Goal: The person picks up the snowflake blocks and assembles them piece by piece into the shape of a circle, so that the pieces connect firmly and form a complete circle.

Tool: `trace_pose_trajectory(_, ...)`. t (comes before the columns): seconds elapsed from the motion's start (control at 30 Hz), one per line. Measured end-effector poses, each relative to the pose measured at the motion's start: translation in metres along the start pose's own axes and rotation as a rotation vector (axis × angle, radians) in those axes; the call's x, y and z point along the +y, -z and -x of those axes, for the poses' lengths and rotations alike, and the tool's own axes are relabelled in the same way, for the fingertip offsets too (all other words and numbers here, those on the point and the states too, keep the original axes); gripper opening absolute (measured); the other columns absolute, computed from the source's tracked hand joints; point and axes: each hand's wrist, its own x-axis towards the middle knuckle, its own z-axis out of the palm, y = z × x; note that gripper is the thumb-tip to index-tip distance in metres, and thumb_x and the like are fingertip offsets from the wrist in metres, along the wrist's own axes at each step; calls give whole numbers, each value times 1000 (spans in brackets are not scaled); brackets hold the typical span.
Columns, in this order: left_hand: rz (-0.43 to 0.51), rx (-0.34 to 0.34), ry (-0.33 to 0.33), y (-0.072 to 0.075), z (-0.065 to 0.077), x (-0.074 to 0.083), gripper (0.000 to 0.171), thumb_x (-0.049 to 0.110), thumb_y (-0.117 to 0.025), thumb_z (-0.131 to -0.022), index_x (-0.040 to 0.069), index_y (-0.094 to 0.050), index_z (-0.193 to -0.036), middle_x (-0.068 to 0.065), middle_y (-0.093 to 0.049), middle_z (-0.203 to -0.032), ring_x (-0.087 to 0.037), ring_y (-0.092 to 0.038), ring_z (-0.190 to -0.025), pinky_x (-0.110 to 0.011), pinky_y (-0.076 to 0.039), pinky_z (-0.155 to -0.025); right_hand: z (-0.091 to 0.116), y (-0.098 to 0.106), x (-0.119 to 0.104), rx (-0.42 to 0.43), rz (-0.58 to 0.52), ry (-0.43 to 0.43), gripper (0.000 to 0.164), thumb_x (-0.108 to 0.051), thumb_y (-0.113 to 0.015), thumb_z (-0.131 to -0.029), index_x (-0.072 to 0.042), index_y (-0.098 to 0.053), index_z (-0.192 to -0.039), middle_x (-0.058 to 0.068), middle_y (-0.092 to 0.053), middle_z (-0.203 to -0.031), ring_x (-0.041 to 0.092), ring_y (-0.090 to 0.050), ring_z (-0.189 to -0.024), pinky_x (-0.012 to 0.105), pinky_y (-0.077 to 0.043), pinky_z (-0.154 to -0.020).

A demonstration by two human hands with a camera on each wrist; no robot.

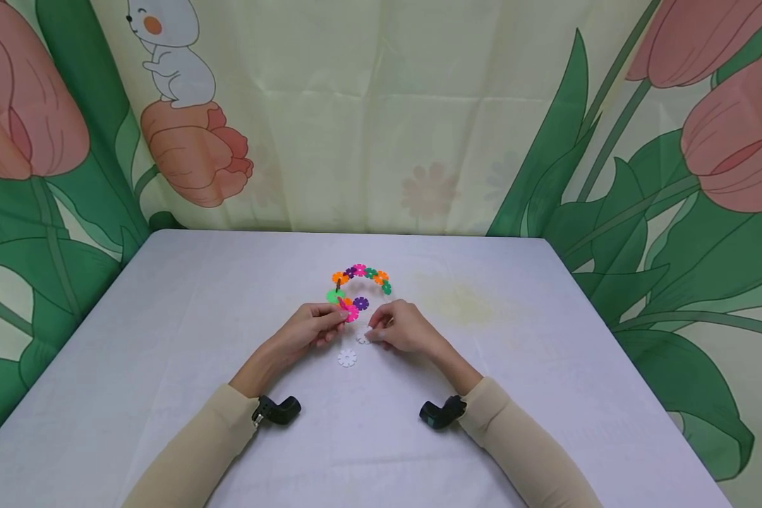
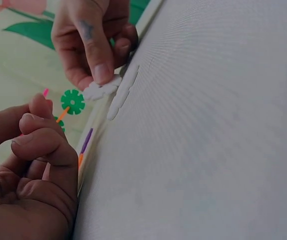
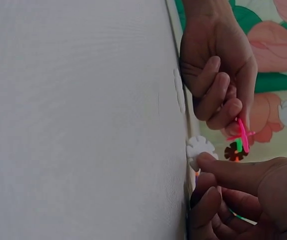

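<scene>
A curved chain of interlocking notched plastic discs (image 1: pixel 359 269), in pink, orange, purple, green and brown, lies on the table. My left hand (image 1: pixel 310 326) pinches a pink disc (image 3: pixel 244 137) at the near end of this chain. Thumb and fingertips of my right hand (image 1: pixel 406 328) pinch a loose white notched disc (image 3: pixel 200 149), close to the left hand but apart from the pink disc. A second white disc (image 1: pixel 347 358) lies flat on the cloth, nearer to me than both hands. In the left wrist view, the left fingers hide what they grip.
A white cloth covers the table (image 1: pixel 514 437), with a faint yellowish stain (image 1: pixel 466 300) right of the chain. Behind the table's far edge hangs a curtain (image 1: pixel 381 141) printed with tulips and a white animal. A black wrist camera (image 1: pixel 443 413) sits on each sleeve cuff.
</scene>
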Motion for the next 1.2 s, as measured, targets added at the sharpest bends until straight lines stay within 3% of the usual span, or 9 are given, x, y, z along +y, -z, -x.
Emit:
trace_pose_trajectory(0.47,12,-9,-4,0,0,-1,24,22,-64,-107,-1,-68,-105,6,-63,-78,-6,-47,-62,-18,-36,-53,4,10,2,-101,35,21,9,-20,-81,-95,-10,-80,-94,1,-69,-69,11,-62,-59,24,-53,-59)
trace_pose_trajectory(0.77,10,-3,7,0,-1,-2,25,23,-65,-106,-2,-69,-106,6,-63,-77,-7,-47,-62,-18,-36,-54,5,14,1,-5,45,113,9,-19,-77,-98,-10,-77,-98,7,-74,-78,19,-70,-64,28,-54,-62)
trace_pose_trajectory(1.2,4,-9,11,2,-1,-2,29,23,-63,-107,-6,-68,-108,5,-63,-77,-8,-47,-62,-18,-36,-54,2,15,2,46,-15,142,9,-18,-77,-97,-9,-76,-98,10,-75,-86,25,-73,-68,28,-56,-62)
